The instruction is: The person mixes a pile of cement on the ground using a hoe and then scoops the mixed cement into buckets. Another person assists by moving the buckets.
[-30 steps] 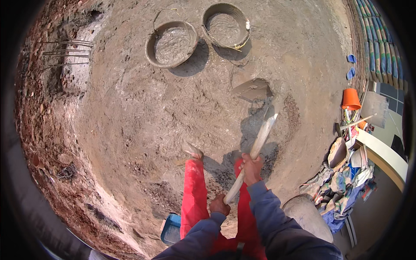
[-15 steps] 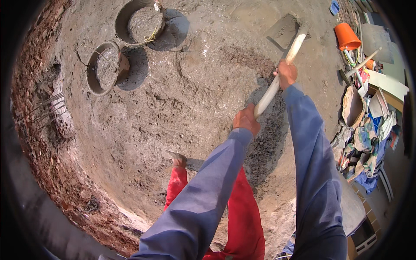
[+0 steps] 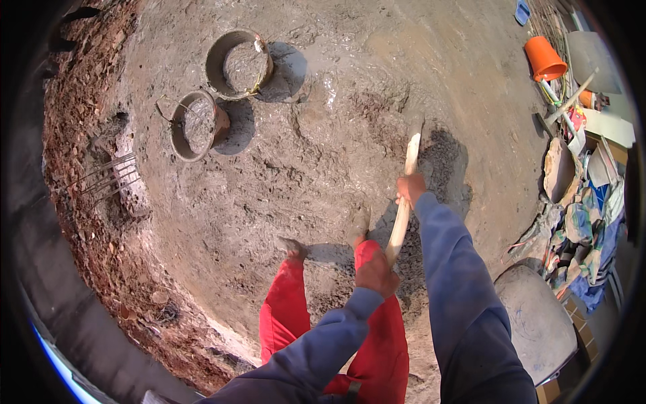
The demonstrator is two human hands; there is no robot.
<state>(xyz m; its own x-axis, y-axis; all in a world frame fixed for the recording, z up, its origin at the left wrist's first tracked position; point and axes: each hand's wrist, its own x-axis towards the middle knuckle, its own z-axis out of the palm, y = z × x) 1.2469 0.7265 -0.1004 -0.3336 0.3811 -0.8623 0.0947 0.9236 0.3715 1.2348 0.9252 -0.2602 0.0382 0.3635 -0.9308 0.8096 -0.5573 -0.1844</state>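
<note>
Both my hands grip the pale wooden handle of a hoe (image 3: 399,232). My left hand (image 3: 377,275) is closed round its near end, in front of my red-trousered right leg. Farther up the shaft, my right hand (image 3: 411,187) is wrapped round it. The hoe's head is coated in grey mud and sunk in the wet mix beyond the handle, so its outline is hard to make out. Wet grey mortar or concrete (image 3: 303,161) spreads around my mud-covered feet (image 3: 293,248).
Two black buckets, a far one (image 3: 217,64) and a nearer one (image 3: 221,124), hold grey mix at the far left. Rebar ends (image 3: 111,174) jut out by the reddish rubble edge (image 3: 87,222). At right stand an orange bucket (image 3: 544,59), crumpled sacks (image 3: 579,225) and a grey tub (image 3: 535,320).
Both hands have drawn the hoe back toward my body, and its head has moved nearer through the mix. My view has shifted, so both my feet now show.
</note>
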